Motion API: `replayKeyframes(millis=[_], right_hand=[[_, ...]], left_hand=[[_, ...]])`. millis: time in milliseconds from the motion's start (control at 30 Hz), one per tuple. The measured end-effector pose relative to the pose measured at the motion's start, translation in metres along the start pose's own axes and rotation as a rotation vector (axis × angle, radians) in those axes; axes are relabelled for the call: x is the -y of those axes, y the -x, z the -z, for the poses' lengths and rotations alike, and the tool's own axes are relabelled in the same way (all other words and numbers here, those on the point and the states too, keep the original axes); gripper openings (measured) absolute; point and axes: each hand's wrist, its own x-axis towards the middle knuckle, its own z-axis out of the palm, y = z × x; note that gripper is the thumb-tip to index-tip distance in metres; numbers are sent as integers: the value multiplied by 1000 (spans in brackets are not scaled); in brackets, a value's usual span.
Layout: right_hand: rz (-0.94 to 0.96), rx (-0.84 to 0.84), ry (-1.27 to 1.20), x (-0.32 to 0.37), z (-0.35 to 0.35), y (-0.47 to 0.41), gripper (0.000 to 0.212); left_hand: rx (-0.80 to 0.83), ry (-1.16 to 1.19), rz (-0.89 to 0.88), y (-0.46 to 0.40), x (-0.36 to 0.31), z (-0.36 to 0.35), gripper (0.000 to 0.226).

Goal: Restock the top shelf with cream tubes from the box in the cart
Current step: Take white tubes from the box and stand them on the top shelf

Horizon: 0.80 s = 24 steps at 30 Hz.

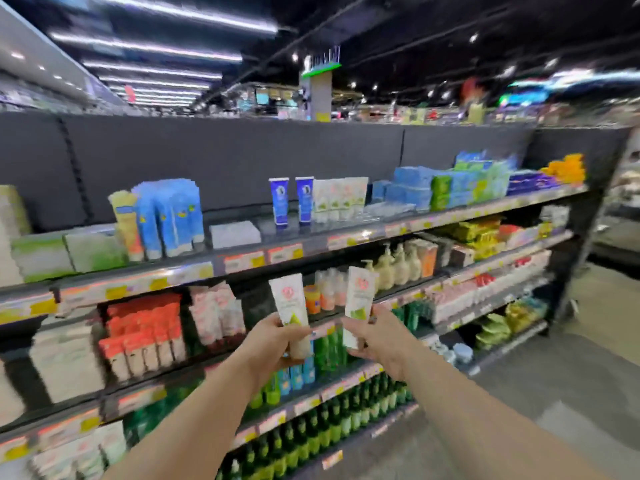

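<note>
- Hands raised below the top shelf [311, 242], each gripping one white cream tube upright.
- Left hand [277, 337] fingers curl round left tube [291, 303].
- Right hand [377, 336] pinches right tube [358, 299] near its base.
- Matching tubes [341, 197] stand on that shelf.

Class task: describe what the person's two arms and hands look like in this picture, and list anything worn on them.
Both forearms are bare right to the frame's lower edge; no sleeves show. The left hand and right hand have no gloves, and no watch, bracelet or ring is visible.
</note>
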Motion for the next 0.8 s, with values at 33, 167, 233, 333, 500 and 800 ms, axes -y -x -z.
replayKeyframes(millis=[33,167,233,333,500,800], right_hand=[[12,-20,-26,5,12,-5,38],[54,-45,-79,15,44,-39,38],[74,-55,-42,21,53,-63,34],[106,-128,29,31,64,-108,30],[188,-181,176,71,85,-184,30],[222,-235,184,119,136,-316,24]], left_hand=[[12,-26,-10,-11,-6,-11,16],[37,-89,-94,-55,-30,-40,11],[22,-119,-155,-82,-38,-45,9],[7,-163,-207,-125,-53,-45,17],[-37,-267,-279,-210,-93,-49,16],[-102,-338,-416,-306,-135,-87,20]])
